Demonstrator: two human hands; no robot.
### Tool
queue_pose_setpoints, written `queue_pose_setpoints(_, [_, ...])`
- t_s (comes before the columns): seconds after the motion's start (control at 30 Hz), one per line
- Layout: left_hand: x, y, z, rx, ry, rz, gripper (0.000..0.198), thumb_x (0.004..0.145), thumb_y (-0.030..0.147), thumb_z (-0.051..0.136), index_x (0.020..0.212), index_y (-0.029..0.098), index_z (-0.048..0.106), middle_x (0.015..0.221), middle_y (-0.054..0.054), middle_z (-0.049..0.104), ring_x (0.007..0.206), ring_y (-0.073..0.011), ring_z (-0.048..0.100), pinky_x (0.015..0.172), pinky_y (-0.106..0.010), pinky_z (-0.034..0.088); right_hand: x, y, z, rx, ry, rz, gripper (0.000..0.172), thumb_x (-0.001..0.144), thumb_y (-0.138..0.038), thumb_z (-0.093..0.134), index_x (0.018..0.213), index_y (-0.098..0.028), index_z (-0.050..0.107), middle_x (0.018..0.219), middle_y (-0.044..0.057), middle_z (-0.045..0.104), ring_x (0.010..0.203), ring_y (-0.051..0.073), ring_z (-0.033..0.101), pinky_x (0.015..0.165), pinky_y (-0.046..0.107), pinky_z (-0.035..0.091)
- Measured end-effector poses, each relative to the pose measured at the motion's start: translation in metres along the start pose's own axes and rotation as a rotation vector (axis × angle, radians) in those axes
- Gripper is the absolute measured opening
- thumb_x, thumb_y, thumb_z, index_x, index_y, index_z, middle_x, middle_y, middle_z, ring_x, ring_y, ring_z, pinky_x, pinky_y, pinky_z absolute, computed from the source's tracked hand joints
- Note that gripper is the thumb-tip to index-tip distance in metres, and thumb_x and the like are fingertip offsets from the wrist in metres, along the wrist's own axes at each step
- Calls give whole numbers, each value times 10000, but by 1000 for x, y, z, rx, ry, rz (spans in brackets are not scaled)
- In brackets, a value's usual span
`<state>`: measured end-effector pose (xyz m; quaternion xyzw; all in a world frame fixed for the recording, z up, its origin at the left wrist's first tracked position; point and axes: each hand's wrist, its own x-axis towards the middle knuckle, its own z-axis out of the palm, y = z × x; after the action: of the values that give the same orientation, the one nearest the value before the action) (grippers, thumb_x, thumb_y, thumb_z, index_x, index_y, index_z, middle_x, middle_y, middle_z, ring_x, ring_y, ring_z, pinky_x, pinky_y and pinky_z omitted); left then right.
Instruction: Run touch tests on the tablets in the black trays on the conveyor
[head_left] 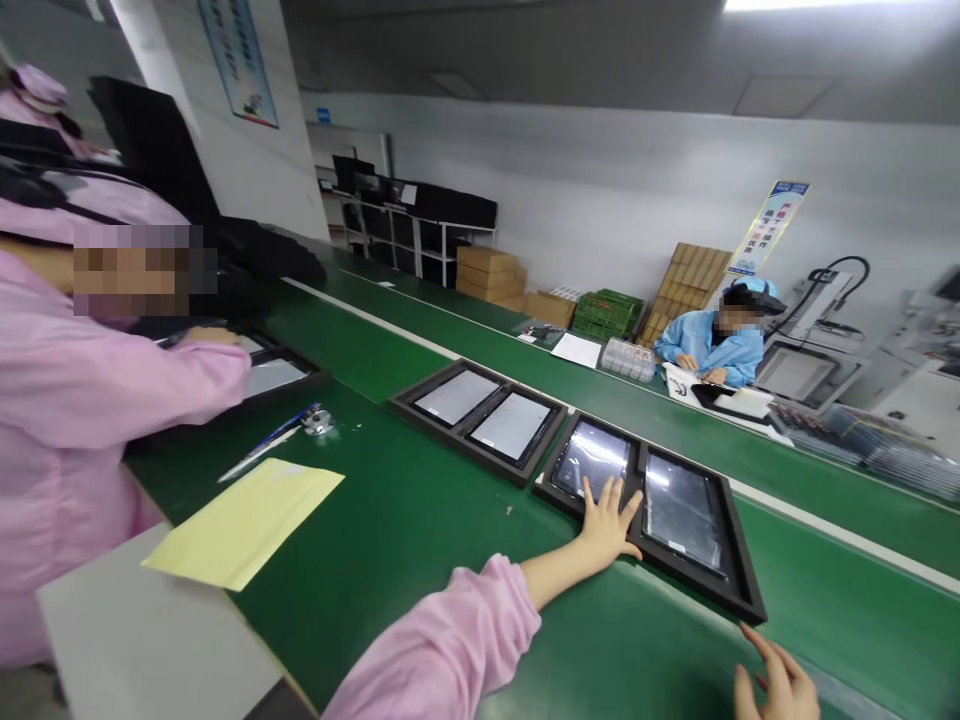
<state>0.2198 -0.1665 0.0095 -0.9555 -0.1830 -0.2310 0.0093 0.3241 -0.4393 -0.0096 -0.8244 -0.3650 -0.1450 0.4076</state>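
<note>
Near tray [739, 580]: black, two compartments, lies flat on the green belt of the counter [420, 520], angled w/ its long side running from upper left to lower right. Each compartment holds one dark glossy screen panel: left panel [592, 462], right panel [684, 510].

Left hand [609, 520]: fingers spread, palm down, laid flat on the tray's near rim at the left compartment; fingertips reach onto the lower edge of the left panel. Open, not gripping anything. Pink sleeve [450, 650] runs back toward the camera.

Right hand [776, 685]: at bottom edge of view, only partly visible, fingers loosely extended, just beside the tray's near right corner. Contact w/ the tray: cannot tell. Holds nothing that can be seen.

Hands are well apart, one at each end of the tray's near side; tray lies between them and slightly beyond.

Second tray [409, 405]: same type, just to the left on the belt, w/ two lighter grey panels, apart from the near tray.

Further left: yellow sheet [244, 520], pen [266, 452], and a co-worker in pink [67, 400] w/ a hand on a third tray. Across the belt, a person in blue [709, 350] sits at a station.
</note>
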Motion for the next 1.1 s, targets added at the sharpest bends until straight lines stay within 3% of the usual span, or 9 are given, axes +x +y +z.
queue_pose_setpoints(0.13, [-13,-21,-4,-78,55,7,830,794,719,578,1462,264,389,1490,-189,399,1376,-379,335,1103,-743,133,-11,-10,15,-25,-49,-15,453,822,-442,467,1112,-142,643,1064,179,549,999,356,556,782,495,516])
queue_pose_setpoints(0.23, [-38,-65,-26,-98,75,-144,653,818,665,597,1284,211,545,1345,-177,513,1259,-363,447,1111,-679,188,-15,-12,17,16,-106,42,443,835,-439,466,1135,-157,630,1082,168,540,1001,333,552,783,470,529])
queue_pose_setpoints(0.33, [-60,-116,-50,-62,-4,-340,485,859,569,608,1127,166,587,1168,-151,581,1125,-324,522,1036,-543,327,-17,-17,20,43,-57,102,440,830,-469,450,1112,-185,634,1058,147,546,997,319,553,783,458,528])
queue_pose_setpoints(0.47, [-70,-151,-68,-46,-107,-285,288,907,402,601,1081,174,580,1086,-106,625,1039,-269,554,933,-420,367,-19,-24,30,55,-19,126,447,807,-506,443,1061,-204,655,1031,131,559,978,312,556,769,458,520])
queue_pose_setpoints(0.6, [-61,-147,-73,-60,-133,-257,238,882,361,649,1016,170,603,1048,-96,663,1010,-270,573,889,-408,362,-17,-28,34,75,-6,143,433,780,-508,454,1015,-218,673,1006,118,571,952,303,558,760,451,511])
queue_pose_setpoints(0.77, [-49,-143,-87,-126,-135,-294,210,867,378,679,847,177,622,932,-58,686,969,-250,581,949,-442,310,-12,-36,26,76,27,141,425,777,-476,449,1006,-198,676,998,118,574,966,292,553,768,432,515])
queue_pose_setpoints(0.93, [-44,-150,-130,-173,-88,-288,191,927,367,593,865,186,602,980,-26,661,989,-205,552,948,-394,306,-8,-58,18,154,40,163,421,765,-487,471,994,-191,664,995,120,608,978,300,571,817,460,503])
queue_pose_setpoints(1.0, [-49,-146,-155,-191,-45,-252,223,933,396,575,845,192,595,943,-18,650,954,-198,544,922,-379,317,-8,-76,18,301,-44,219,423,752,-530,525,975,-198,664,1004,117,635,971,300,593,844,470,503])
queue_pose_setpoints(1.1, [-71,-120,-180,-270,5,-110,311,885,486,624,773,198,599,829,-14,632,849,-195,544,812,-339,356,-16,-115,25,650,-362,378,482,732,-600,623,1003,-205,673,1047,120,670,989,302,624,886,469,503])
